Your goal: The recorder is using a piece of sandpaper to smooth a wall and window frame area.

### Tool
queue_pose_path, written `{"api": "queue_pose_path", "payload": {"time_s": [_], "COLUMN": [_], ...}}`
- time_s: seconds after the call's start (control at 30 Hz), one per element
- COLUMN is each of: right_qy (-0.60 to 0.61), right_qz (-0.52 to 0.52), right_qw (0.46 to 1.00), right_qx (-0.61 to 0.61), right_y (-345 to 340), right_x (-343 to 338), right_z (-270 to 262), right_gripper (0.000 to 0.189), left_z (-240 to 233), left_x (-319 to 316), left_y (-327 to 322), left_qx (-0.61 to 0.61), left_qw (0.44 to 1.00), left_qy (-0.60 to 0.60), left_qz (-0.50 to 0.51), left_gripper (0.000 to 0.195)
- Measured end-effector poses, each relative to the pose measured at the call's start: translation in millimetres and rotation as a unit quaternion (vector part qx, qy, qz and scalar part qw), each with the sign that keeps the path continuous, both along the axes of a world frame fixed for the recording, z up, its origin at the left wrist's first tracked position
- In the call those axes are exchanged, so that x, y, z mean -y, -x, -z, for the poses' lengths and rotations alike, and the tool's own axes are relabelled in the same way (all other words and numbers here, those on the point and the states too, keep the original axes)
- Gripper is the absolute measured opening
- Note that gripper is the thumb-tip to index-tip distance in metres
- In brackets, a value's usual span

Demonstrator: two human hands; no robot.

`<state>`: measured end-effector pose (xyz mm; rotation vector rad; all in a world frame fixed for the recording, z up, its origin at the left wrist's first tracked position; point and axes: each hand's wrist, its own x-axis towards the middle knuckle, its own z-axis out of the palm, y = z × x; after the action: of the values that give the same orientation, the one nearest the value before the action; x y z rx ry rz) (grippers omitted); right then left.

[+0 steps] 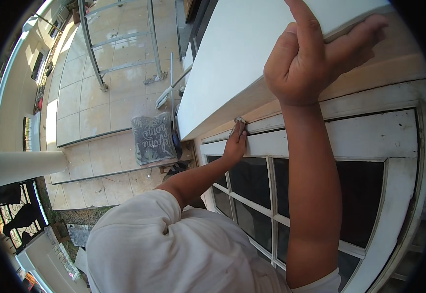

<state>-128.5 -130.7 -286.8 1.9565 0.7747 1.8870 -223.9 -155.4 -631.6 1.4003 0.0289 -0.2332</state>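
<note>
My left hand holds a small folded greyish piece, cloth or abrasive paper. It presses this against the painted strip along the upper edge of a white wooden window frame. Higher up, my right hand is at the lower edge of a white overhanging slab. Its fingers are spread, one pointing up across the slab's face and others reaching right along the edge. Nothing shows in this hand. Dark glass panes divided by white bars lie below both hands; my right forearm covers part of the frame.
A metal ladder stands on the tiled porch floor. A grey mat or cushion with writing lies near the step edge. Close by are a long-handled broom or mop and a blue pole. A round white column is at left.
</note>
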Motion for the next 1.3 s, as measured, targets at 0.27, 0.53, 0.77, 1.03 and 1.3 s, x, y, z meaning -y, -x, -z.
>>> {"api": "queue_pose_path", "payload": {"time_s": [0.27,0.53,0.77,1.03,1.3], "right_qy": [-0.135,-0.138,-0.142,-0.145,-0.158], "right_qz": [-0.108,-0.085,-0.077,-0.089,-0.087], "right_qw": [0.981,0.980,0.979,0.978,0.979], "right_qx": [-0.088,-0.119,-0.127,-0.116,-0.098], "right_y": [-17,-7,-8,-9,6], "right_x": [-7,-12,-11,-8,-14], "right_z": [14,12,15,19,3], "right_gripper": [0.045,0.039,0.039,0.033,0.022], "left_z": [-27,-42,-81,-131,-152], "left_x": [8,15,-6,-44,-59], "left_y": [-8,-23,-14,2,-25], "left_qx": [0.046,0.176,0.197,0.180,0.361], "left_qw": [0.998,0.971,0.975,0.979,0.913], "left_qy": [0.024,0.156,-0.103,-0.085,-0.164], "left_qz": [-0.022,0.039,0.016,0.049,0.093], "left_gripper": [0.057,0.054,0.055,0.041,0.044]}}
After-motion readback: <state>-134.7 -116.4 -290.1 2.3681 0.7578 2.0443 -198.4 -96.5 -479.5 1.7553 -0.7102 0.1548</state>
